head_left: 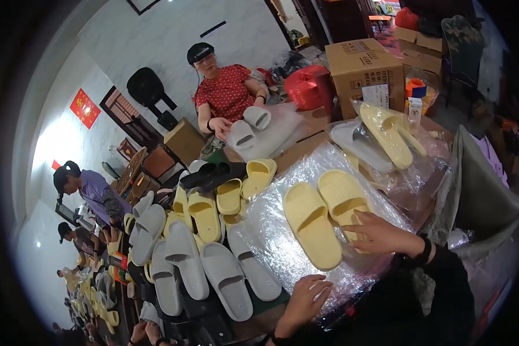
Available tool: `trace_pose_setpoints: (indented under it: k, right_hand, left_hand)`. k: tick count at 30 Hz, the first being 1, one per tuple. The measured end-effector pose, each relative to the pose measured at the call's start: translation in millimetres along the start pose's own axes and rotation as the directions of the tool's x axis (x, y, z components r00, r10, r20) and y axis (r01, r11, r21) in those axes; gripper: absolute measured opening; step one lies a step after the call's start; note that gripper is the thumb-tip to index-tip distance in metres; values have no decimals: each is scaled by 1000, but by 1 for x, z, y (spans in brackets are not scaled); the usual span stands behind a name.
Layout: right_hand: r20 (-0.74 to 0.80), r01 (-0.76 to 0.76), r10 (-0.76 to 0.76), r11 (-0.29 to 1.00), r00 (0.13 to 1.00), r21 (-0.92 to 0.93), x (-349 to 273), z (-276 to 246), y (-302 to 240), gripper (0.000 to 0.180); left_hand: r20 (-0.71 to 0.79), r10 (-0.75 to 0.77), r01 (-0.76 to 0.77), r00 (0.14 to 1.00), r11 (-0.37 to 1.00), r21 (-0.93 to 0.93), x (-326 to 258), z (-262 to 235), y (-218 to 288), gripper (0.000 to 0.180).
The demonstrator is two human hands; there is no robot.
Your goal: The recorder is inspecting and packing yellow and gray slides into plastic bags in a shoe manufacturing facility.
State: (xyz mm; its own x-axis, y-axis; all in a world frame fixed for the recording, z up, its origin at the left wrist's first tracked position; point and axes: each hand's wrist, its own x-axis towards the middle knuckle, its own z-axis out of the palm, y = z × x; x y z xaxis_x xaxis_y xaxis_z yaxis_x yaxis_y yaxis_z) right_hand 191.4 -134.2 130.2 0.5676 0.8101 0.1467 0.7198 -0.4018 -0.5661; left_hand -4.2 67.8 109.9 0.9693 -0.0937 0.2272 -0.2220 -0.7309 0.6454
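Two yellow slide slippers lie side by side on a stack of clear plastic bags (271, 230). The left slipper (314, 242) is beside the right slipper (339, 187), both with their ribbed straps facing up. My right hand (380, 233) rests on the heel part of the right slipper, fingers spread and covering some of its footbed. At the near edge of the bags, my left hand (305, 300) has its fingers curled together against the plastic, and it appears to pinch the film. Its fingertips are partly hidden.
Grey slippers (228, 279) and yellow slippers (205, 213) are heaped on the left. Bagged slippers (386, 135) lie at the far right, near a cardboard box (366, 72). Across the table, a co-worker (228, 92) handles pale slippers (257, 117) on plastic. More people work farther left.
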Motion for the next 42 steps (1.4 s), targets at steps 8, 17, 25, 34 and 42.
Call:
trace_pose_setpoints:
  k: [8, 17, 25, 34, 42]
  right_hand:
    - [356, 19, 40, 987, 934, -160, 69, 8, 1, 59]
    - [211, -100, 135, 981, 968, -169, 100, 33, 8, 45]
    - [60, 81, -90, 985, 994, 151, 43, -10, -19, 30]
    - [669, -553, -176, 435, 722, 711, -69, -40, 40, 43]
    - [593, -236, -615, 564, 520, 791, -66, -22, 29, 40]
  left_hand:
    - [-88, -95, 105, 992, 988, 114, 3, -52, 21, 25]
    - [119, -75, -6, 990, 822, 570, -19, 37, -20, 37]
    - [107, -126, 44, 986, 824, 565, -16, 54, -18, 33]
    - [130, -179, 77, 975, 825, 560, -8, 63, -17, 65]
    - [-109, 16, 26, 994, 928, 372, 17, 65, -21, 69]
